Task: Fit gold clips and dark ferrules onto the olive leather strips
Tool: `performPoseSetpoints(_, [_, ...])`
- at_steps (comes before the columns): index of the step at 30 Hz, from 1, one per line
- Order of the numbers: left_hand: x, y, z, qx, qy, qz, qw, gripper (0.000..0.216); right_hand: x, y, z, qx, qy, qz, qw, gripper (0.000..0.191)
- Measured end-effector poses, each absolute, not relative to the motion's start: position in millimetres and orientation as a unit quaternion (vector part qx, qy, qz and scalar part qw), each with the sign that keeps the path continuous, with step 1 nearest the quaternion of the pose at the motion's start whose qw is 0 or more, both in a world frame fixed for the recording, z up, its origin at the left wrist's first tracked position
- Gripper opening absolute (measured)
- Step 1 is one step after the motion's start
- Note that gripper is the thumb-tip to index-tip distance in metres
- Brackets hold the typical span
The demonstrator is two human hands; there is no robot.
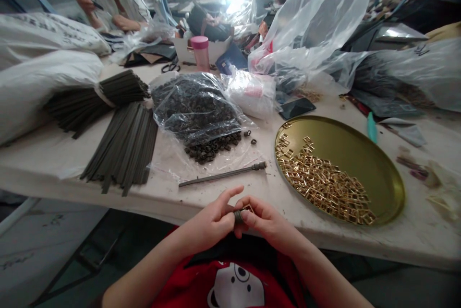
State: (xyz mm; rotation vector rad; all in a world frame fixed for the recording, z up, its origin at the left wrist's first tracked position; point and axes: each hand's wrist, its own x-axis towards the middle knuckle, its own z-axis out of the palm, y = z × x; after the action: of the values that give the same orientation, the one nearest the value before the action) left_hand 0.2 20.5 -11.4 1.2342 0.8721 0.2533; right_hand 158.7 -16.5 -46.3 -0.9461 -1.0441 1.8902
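- Two hands meet at the near edge of the desk [46, 154] in the head view, just above a red shirt [252, 269].
- The left hand [212, 221] is mostly closed: thumb and lower fingers pinch a small dark loop [238, 216], while the index finger sticks up and out.
- The right hand [268, 221] is curled narrow, its fingertips pressed on the same loop from the other side.
- The loop is short, dark grey and rounded, and sits between both thumbs. A glint of gold shows just above it, too small to tell what it is.
- Behind the hands a thin rod [223, 174] lies flat on the desk.
- To the right, a round gold tray [360, 145] holds a heap of gold buckles [324, 185] along its near side.
- In the middle, a clear bag [196, 104] is full of dark loops, with some spilled [212, 147] at its mouth.
- To the left, dark strips [122, 147] lie fanned out, with a tied bundle [97, 99] behind them and white sacks [36, 82] beyond.
- Further back stand a pink cup [200, 51], a phone [297, 107] and big clear plastic sheets [317, 10].
- Another person [122, 10] sits at the far left side, in a cluttered workroom with bright light behind.
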Motion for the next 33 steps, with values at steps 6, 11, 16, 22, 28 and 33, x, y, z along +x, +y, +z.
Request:
performPoseSetpoints(6, [-2,18,-14,0.640,0.412,0.148,0.631,0.042,156,-23,-48,-0.534,-0.532,0.525,0.395,0.013])
performPoseSetpoints(11, [-4,16,-20,0.612,0.464,0.143,0.624,0.011,154,-27,-43,-0.562,-0.582,0.450,0.378,0.006])
performPoseSetpoints(16, [-4,16,-24,0.547,0.457,0.136,0.688,0.008,154,-32,-42,-0.515,-0.610,0.465,0.383,0.020])
performPoseSetpoints(22, [-3,15,-18,0.482,0.448,0.117,0.743,0.006,156,-30,-42,-0.493,-0.666,0.431,0.357,0.018])
performPoseSetpoints(28, [-7,12,-15,0.453,0.444,0.108,0.766,0.008,158,-31,-42,-0.509,-0.647,0.469,0.319,0.014])
performPoseSetpoints(33, [-10,11,-12,0.521,0.427,0.079,0.735,0.006,155,-31,-38,-0.483,-0.532,0.620,0.314,0.010])
